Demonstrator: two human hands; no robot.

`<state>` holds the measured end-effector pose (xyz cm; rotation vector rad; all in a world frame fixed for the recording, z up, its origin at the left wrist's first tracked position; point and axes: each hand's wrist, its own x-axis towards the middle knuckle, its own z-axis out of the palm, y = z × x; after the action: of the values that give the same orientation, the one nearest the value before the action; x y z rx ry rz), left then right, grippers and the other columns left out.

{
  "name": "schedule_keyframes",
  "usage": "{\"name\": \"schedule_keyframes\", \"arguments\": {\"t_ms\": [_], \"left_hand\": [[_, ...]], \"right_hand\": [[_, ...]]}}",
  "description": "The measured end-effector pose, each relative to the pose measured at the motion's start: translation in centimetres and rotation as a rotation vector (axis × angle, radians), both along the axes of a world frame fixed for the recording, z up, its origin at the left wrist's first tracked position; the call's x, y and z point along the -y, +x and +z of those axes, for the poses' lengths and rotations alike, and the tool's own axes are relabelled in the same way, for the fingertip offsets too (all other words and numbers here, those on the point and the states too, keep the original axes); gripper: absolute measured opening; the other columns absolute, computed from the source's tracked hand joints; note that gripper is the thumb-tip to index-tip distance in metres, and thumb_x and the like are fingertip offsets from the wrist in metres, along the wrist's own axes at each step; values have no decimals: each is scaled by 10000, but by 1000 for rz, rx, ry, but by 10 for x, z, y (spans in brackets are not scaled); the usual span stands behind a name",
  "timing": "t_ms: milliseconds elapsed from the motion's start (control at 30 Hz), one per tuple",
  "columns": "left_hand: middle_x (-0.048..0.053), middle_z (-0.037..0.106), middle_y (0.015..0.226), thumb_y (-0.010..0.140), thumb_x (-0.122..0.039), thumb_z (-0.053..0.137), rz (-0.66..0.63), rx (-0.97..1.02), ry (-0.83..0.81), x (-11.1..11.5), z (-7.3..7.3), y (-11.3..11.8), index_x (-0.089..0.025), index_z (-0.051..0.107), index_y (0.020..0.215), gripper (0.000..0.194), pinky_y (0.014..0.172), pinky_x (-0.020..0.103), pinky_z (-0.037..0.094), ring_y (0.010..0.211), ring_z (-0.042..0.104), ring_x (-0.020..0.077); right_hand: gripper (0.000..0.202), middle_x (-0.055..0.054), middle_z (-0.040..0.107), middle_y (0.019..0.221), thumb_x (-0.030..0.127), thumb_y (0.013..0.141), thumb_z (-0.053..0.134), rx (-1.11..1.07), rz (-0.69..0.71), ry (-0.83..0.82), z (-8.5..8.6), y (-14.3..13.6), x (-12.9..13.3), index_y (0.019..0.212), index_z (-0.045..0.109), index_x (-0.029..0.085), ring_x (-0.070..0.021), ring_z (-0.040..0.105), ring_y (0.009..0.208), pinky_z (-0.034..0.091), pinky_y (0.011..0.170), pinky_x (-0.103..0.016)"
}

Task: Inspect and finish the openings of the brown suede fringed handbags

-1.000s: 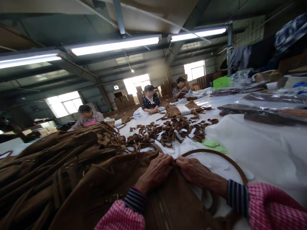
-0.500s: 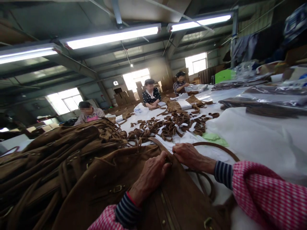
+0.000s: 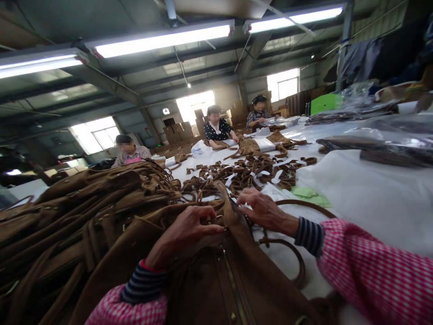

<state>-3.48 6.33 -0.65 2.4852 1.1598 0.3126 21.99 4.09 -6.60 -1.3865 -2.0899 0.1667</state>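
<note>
A large brown bag (image 3: 203,289) with a brass-coloured zipper down its front lies before me. At its upper edge my left hand (image 3: 187,232) has thumb and fingers apart, resting against the fabric beside a small metal ring. My right hand (image 3: 262,210) grips the bag's top edge on the right, fingers bent round it, with some fingertips hidden. A thin brown handle (image 3: 301,262) loops out below the right wrist. Between the two hands the bag's top rim stands up in a fold.
A heap of brown bags (image 3: 84,212) lies at the left. Several brown straps with white wraps (image 3: 243,174) are piled beyond my hands. Plastic-wrapped goods (image 3: 382,146) and green paper (image 3: 311,195) sit on the white table covering (image 3: 365,194). Several co-workers (image 3: 216,128) are across the table.
My left hand has moved left along the bag's edge and its fingers have parted. The right hand has shifted slightly left. Across the table, the middle co-worker's hands have moved apart.
</note>
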Motion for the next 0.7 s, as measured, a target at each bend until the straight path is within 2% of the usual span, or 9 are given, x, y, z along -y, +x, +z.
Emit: {"name": "schedule_keyframes", "arguments": {"t_ms": [67, 133, 267, 333, 433, 500, 567, 633, 700], "left_hand": [[-4, 667, 832, 828, -637, 698, 1, -51, -2, 0, 2, -1, -185, 713, 871, 454, 693, 278, 405, 817, 603, 202], [2, 664, 852, 852, -553, 710, 1, -86, 61, 7, 7, 5, -191, 707, 944, 374, 726, 292, 432, 839, 608, 211], [31, 666, 1190, 928, -297, 684, -140, -15, 315, 38, 17, 32, -255, 645, 1150, 229, 963, 351, 445, 1124, 577, 226], [17, 670, 1211, 985, -353, 632, -221, -24, 339, 52, 11, 45, -292, 625, 1186, 211, 971, 344, 446, 1115, 585, 206], [26, 708, 1106, 965, -584, 580, -238, -120, 436, 56, -15, 51, -290, 579, 1291, 439, 924, 377, 463, 1046, 610, 236], [61, 706, 1159, 952, -657, 533, -256, -161, 575, 49, -32, 46, -247, 535, 1354, 574, 1006, 436, 425, 1165, 572, 278], [61, 699, 1162, 966, -662, 494, -310, -196, 636, 44, -38, 37, -230, 573, 1279, 539, 1064, 461, 368, 1202, 544, 277], [27, 689, 1023, 977, -651, 484, -364, -248, 600, 44, -31, 26, -230, 639, 1050, 454, 1014, 438, 365, 1060, 571, 240], [11, 653, 899, 991, -633, 476, -382, -297, 554, 48, -18, 16, -215, 628, 881, 458, 911, 403, 370, 914, 558, 209]], "right_hand": [[152, -9, 603, 806, 171, 916, 561, -127, 112, -127, -7, -1, 24, 778, 625, 175, -154, 554, 779, 376, 719, -271], [169, 8, 563, 741, 116, 875, 519, -204, 175, -223, -13, -6, 40, 722, 551, 180, -141, 529, 715, 363, 689, -268], [133, -30, 634, 865, 125, 841, 479, -321, 256, -188, -15, -14, 51, 828, 591, 196, -182, 580, 816, 427, 762, -288], [161, -66, 686, 975, 197, 877, 491, -365, 350, -134, -13, -13, 51, 918, 646, 202, -211, 609, 893, 464, 832, -314], [225, -95, 727, 1063, 295, 934, 506, -353, 449, -154, -17, -9, 47, 1024, 689, 199, -228, 642, 942, 484, 857, -311], [239, -88, 741, 1004, 281, 971, 477, -257, 411, -177, -25, -7, 43, 982, 699, 193, -213, 658, 886, 477, 805, -291], [280, -74, 734, 875, 274, 1000, 462, -119, 297, -182, -32, -6, 40, 865, 689, 180, -197, 651, 783, 449, 736, -287], [311, -68, 713, 795, 288, 1007, 485, 15, 186, -178, -35, -5, 39, 781, 660, 167, -190, 635, 732, 411, 696, -293], [286, -69, 710, 803, 281, 996, 522, 110, 152, -155, -35, -5, 40, 766, 641, 160, -191, 629, 752, 387, 694, -296]]}}
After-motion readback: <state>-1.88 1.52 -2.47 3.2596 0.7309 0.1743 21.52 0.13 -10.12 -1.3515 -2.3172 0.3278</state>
